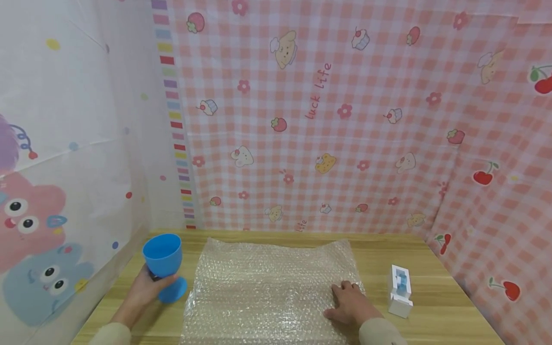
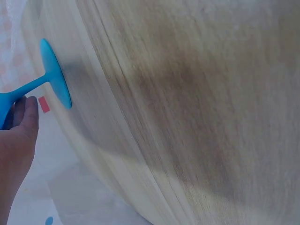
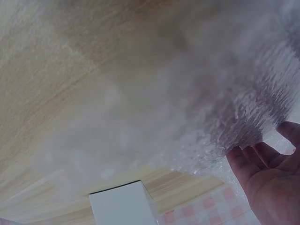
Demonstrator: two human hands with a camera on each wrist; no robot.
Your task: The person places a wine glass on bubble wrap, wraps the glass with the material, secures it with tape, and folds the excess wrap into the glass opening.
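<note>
My left hand [image 1: 146,289] grips a blue goblet [image 1: 163,256] around the stem, just under its bowl, at the left of the table. The bowl opens upward, and the round foot [image 2: 55,75] is close to the wood in the left wrist view. A flat sheet of bubble wrap [image 1: 267,287] lies across the middle of the table. On its right part rests my right hand [image 1: 351,304], fingers spread and slightly bent. In the right wrist view those fingertips touch the bubble wrap [image 3: 248,112], which looks blurred near the camera.
A white tape dispenser [image 1: 400,291] with a small blue roll stands right of the bubble wrap. The wooden table [image 1: 448,306] ends at a pink checked cloth [image 1: 302,143] behind and at the right. A white cartoon-print cloth [image 1: 86,191] hangs at the left.
</note>
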